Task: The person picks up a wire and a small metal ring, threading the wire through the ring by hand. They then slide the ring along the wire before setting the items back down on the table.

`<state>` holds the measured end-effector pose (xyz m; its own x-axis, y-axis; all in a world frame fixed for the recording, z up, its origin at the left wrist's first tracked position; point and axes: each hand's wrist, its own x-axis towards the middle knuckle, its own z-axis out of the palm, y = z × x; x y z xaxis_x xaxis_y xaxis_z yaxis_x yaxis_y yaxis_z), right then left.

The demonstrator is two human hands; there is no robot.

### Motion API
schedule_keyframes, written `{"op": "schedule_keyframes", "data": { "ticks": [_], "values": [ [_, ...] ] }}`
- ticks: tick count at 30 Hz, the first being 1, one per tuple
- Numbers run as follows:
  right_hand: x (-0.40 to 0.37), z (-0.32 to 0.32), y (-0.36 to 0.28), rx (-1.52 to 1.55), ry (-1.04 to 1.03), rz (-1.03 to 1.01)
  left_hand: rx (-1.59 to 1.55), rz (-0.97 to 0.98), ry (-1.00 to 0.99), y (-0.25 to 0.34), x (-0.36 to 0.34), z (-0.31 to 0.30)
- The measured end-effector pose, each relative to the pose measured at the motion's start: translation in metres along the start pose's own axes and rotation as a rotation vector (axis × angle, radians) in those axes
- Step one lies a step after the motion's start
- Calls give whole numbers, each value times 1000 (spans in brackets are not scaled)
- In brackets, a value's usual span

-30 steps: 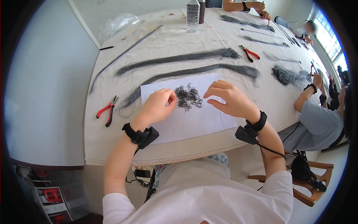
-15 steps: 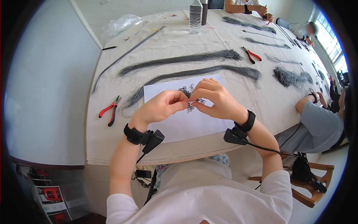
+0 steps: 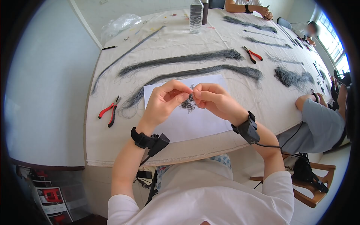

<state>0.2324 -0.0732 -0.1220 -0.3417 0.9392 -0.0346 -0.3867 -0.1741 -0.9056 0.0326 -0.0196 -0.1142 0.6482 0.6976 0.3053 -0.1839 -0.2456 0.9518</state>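
A small pile of dark, curled wire loops lies on a sheet of white paper. Above it, my left hand is closed in a pinch, thumb and forefinger together. My right hand pinches too, its fingertips almost meeting those of the left. Whatever lies between the fingertips is too small to name, though it may be one of the loops. Part of the pile is hidden behind my hands. Just past the paper runs a long bundle of grey wire strands.
Red-handled pliers lie left of the paper, and another pair lies beyond it. A second grey bundle, a water bottle and a plastic bag are farther back. Another person sits at the right.
Both hands have shifted and turned, the left upward and the right slightly inward, with fingertips now higher above the pile. More of the pile's lower part shows.
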Motion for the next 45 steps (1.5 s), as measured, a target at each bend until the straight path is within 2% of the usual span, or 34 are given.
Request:
{"op": "schedule_keyframes", "data": {
  "ticks": [10,16,18,20,22,23,24,26,28,32,35,37,41,43,44,45],
  "values": [
    [5,-1,15,120,-44,106,21,39,59,-15,-5,-1],
    [5,-6,20,230,-57,162,-2,80,23,-20,-5,-1],
    [2,-9,13,-94,0,154,-10,41,52,-19,-7,2],
    [-13,-12,-24,-588,-12,37,-20,-2,80,-16,-7,4],
    [-32,-39,-46,-1124,64,-244,-46,-32,143,-14,-7,2],
    [-46,-53,-54,-1322,195,-194,-49,-34,142,-14,-6,1],
    [-58,-59,-64,-1381,255,-196,-45,-57,172,-15,-6,0],
    [-84,-78,-76,-1443,245,-127,-45,-81,198,-17,-5,0],
    [-105,-92,-76,-1541,148,8,-42,-86,209,-19,-5,1],
    [-124,-96,-59,-1521,134,86,-61,-86,190,-18,-2,3],
    [-123,-99,-50,-1625,184,-48,-78,-110,169,-7,3,5],
    [-121,-92,-46,-1849,119,-287,-46,-107,143,5,6,7],
    [-111,-95,-44,-1855,125,-307,8,-12,116,36,25,11],
    [-94,-83,-57,-1331,314,-376,73,74,82,54,33,15],
    [-82,-74,-62,-1333,320,-380,74,79,77,60,37,16],
    [-68,-63,-68,-1084,315,-516,93,110,89,64,42,17]
  ]
}}
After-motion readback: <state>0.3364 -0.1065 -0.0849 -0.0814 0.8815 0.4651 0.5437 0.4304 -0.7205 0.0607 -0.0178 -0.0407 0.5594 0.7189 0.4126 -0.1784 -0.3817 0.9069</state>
